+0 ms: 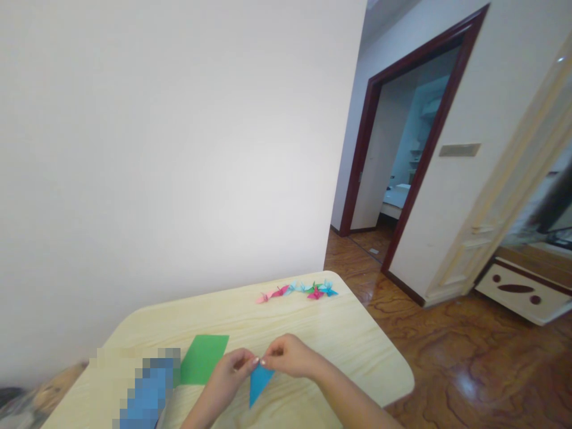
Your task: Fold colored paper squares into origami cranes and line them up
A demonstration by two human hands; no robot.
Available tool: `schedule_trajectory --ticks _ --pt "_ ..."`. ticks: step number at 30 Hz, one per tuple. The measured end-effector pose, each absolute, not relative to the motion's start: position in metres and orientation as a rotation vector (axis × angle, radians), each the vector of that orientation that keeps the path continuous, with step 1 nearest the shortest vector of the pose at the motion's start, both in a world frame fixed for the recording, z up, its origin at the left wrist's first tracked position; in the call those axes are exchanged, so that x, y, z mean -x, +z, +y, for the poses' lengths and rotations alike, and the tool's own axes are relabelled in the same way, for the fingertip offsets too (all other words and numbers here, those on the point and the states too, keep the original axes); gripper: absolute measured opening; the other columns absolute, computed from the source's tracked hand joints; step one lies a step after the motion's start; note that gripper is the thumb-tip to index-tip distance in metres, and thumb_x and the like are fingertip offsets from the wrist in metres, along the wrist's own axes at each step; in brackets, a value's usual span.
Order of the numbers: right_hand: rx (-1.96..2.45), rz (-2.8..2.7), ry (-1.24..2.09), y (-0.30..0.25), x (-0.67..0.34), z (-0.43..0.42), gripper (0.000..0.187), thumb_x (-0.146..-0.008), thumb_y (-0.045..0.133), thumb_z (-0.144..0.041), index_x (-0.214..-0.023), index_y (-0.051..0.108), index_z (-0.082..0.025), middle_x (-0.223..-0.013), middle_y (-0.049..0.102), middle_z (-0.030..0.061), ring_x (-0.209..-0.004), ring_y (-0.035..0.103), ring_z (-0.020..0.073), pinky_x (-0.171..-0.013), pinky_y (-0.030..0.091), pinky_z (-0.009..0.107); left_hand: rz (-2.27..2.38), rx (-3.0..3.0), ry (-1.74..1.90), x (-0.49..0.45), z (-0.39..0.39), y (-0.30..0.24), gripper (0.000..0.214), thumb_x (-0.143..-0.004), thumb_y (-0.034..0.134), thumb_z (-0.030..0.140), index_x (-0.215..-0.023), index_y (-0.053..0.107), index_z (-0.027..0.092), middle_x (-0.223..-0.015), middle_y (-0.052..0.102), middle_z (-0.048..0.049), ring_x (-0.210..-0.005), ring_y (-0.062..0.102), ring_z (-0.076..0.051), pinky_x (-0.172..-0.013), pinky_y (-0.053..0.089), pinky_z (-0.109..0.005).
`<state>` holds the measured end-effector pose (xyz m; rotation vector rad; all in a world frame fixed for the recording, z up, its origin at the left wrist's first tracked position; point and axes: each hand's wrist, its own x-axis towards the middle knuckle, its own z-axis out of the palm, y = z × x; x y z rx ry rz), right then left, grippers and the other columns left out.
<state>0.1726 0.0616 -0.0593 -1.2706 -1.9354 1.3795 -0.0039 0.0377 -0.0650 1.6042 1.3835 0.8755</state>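
My left hand (pixel 230 375) and my right hand (pixel 290 356) meet above the light wooden table (pixel 357 351), their fingertips pinching the top edge of a blue paper piece (pixel 259 384). That paper hangs down between them in a pointed triangular shape. Just left of my left hand, a flat green paper sheet (pixel 203 359) lies on the table. Several folded paper cranes (pixel 297 291) in pink, pale blue, teal and green stand in a row near the far edge.
A pixelated blue patch (pixel 149 393) hides the table's lower left. A white wall (pixel 179 149) rises behind the table. To the right are a polished wooden floor (pixel 460 363), a dark-framed doorway (pixel 402 143) and a cream cabinet (pixel 521 292).
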Motion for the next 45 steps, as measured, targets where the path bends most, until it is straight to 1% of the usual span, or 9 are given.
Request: schedule_trajectory --ticks 5,9,14,19,23,32,36,42,45 --pt "1.179 -1.837 0.934 -0.042 -0.170 0.051 0.018 -0.061 0.074 -0.035 -0.067 0.073 -0.018 -0.062 0.062 0.0015 -0.060 0.053 0.0138 -0.056 0.037 0.022 1.343 -1.550 0.960 0.005 0.025 -0.054 0.041 -0.064 0.057 0.058 -0.058 0.063 0.017 -0.051 0.059 -0.0001 -0.055 0.054 -0.017 -0.054 0.041 -0.025" --pt "1.089 -1.798 0.852 -0.034 -0.170 0.045 0.020 -0.061 0.075 -0.037 -0.063 0.071 -0.018 -0.059 0.061 0.0012 -0.060 0.055 0.0142 -0.058 0.039 0.023 1.352 -1.568 1.033 0.002 0.016 -0.046 0.034 -0.064 0.061 0.053 -0.067 0.068 0.019 -0.067 0.069 -0.0043 -0.066 0.061 -0.021 -0.062 0.046 -0.027" --pt "1.068 -1.672 0.922 -0.029 -0.167 0.042 0.017 -0.059 0.076 -0.032 -0.066 0.071 -0.017 -0.062 0.065 0.0017 -0.061 0.058 0.0150 -0.060 0.042 0.024 1.372 -1.693 1.073 0.001 0.011 -0.042 0.030 -0.071 0.057 0.049 -0.069 0.070 0.022 -0.069 0.071 -0.0039 -0.066 0.062 -0.021 -0.061 0.047 -0.026" --pt "1.160 -1.597 1.022 -0.027 -0.165 0.043 0.014 -0.059 0.074 -0.027 -0.059 0.067 -0.015 -0.059 0.065 0.0012 -0.061 0.058 0.0153 -0.060 0.042 0.024 1.355 -1.764 1.132 0.001 0.012 -0.041 0.028 -0.070 0.059 0.048 -0.069 0.070 0.023 -0.064 0.069 -0.0028 -0.059 0.059 -0.019 -0.057 0.046 -0.025" --pt "1.129 -1.549 1.159 -0.033 -0.164 0.048 0.014 -0.059 0.073 -0.026 -0.063 0.067 -0.014 -0.059 0.064 0.0006 -0.060 0.056 0.0141 -0.058 0.042 0.024 1.375 -1.720 1.147 -0.003 0.013 -0.039 0.032 -0.068 0.060 0.052 -0.065 0.069 0.022 -0.062 0.068 -0.0028 -0.058 0.058 -0.019 -0.056 0.045 -0.025" --pt "1.135 -1.449 1.288 -0.043 -0.166 0.056 0.034 -0.057 0.074 -0.044 -0.055 0.063 -0.012 -0.046 0.055 -0.0019 -0.044 0.043 0.0078 -0.045 0.032 0.021 1.392 -1.711 1.144 -0.007 0.011 -0.035 0.033 -0.066 0.060 0.053 -0.062 0.066 0.021 -0.054 0.062 -0.0012 -0.053 0.053 -0.017 -0.054 0.042 -0.025" --pt "1.072 -1.356 1.435 -0.042 -0.169 0.064 0.047 -0.054 0.070 -0.058 -0.053 0.064 -0.011 -0.048 0.057 0.0008 -0.045 0.048 0.0097 -0.048 0.035 0.022 1.415 -1.684 1.135 -0.007 0.016 -0.039 0.034 -0.067 0.059 0.053 -0.063 0.066 0.020 -0.056 0.063 -0.0012 -0.052 0.053 -0.016 -0.052 0.041 -0.024" --pt "1.043 -1.172 1.434 -0.049 -0.173 0.070 0.063 -0.065 0.053 -0.070 -0.077 0.066 -0.010 -0.064 0.062 0.0051 -0.052 0.053 0.0107 -0.054 0.042 0.024 1.437 -1.335 1.209 -0.003 0.027 -0.052 0.049 -0.056 0.061 0.065 -0.070 0.065 0.018 -0.054 0.063 0.0008 -0.051 0.056 -0.016 -0.048 0.041 -0.024" --pt "0.980 -1.342 1.550 -0.054 -0.170 0.063 0.057 -0.062 0.061 -0.065 -0.082 0.067 -0.011 -0.065 0.063 0.0044 -0.053 0.054 0.0108 -0.054 0.042 0.024 1.387 -1.174 1.294 -0.002 0.030 -0.063 0.051 -0.051 0.065 0.065 -0.075 0.060 0.020 -0.051 0.062 0.0033 -0.047 0.056 -0.015 -0.044 0.041 -0.022"
